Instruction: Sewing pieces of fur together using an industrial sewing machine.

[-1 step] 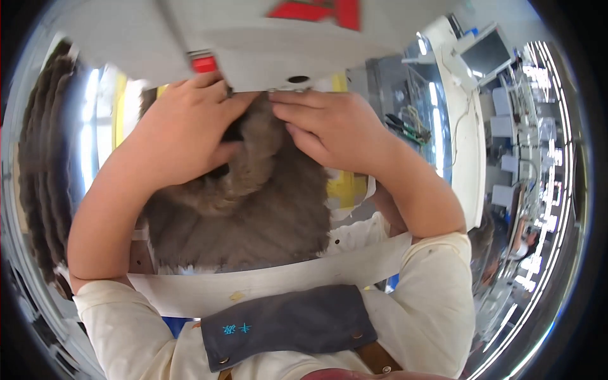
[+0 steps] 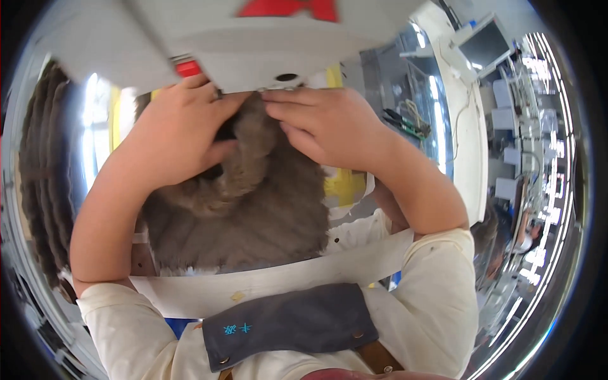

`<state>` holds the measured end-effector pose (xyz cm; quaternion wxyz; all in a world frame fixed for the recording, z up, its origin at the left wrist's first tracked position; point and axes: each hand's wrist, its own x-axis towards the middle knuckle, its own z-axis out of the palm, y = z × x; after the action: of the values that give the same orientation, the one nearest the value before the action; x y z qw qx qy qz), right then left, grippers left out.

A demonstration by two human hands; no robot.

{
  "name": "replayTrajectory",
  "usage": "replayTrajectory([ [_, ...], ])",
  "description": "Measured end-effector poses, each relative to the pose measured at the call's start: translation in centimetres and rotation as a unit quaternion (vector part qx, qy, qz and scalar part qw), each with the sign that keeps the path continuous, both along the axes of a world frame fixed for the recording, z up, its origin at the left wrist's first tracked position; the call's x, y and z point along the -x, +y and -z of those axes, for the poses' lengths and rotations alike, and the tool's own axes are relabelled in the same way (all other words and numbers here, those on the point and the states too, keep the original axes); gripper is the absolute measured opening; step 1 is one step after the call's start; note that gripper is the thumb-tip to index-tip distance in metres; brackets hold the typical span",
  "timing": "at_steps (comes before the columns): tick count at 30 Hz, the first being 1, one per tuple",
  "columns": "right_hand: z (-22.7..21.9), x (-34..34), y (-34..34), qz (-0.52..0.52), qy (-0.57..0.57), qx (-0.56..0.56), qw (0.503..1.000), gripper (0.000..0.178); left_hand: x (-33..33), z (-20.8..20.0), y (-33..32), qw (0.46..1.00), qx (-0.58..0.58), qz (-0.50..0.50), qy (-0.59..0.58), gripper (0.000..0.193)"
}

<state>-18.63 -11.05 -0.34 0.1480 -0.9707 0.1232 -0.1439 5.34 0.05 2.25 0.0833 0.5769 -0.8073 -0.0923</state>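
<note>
A grey-brown fur piece lies in front of me, its upper end folded into a thick roll under the body of a white machine that looks like a sewing machine. My left hand grips the left side of the folded fur, thumb tucked into the fold and fingers up against the machine. On the other side, my right hand presses the narrow tip of the fur with its fingers held together. Both sets of fingertips are close to each other just beneath the machine's lower edge, which hides the exact point of contact.
Long brown fur strips hang at the far left. Green-handled tools lie on the surface to the right, near a white bench with a monitor. Yellow material shows beside the fur. A person is at the far right.
The whole view has shifted slightly, so the machine sits a little further left and higher. Both hands keep their hold on the fur, with no clear movement against it.
</note>
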Motion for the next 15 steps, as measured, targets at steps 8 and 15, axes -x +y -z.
replayTrajectory([
  [8,0.7,-0.2,-0.1,0.009,-0.018,-0.007,1.0,0.022,0.5,0.6,-0.3,0.994,0.054,-0.017,-0.099,0.07],
  [15,-0.3,-0.4,-0.1,-0.008,0.035,-0.008,0.999,0.019,0.9,0.0,-0.4,0.992,-0.055,-0.052,-0.096,0.085],
])
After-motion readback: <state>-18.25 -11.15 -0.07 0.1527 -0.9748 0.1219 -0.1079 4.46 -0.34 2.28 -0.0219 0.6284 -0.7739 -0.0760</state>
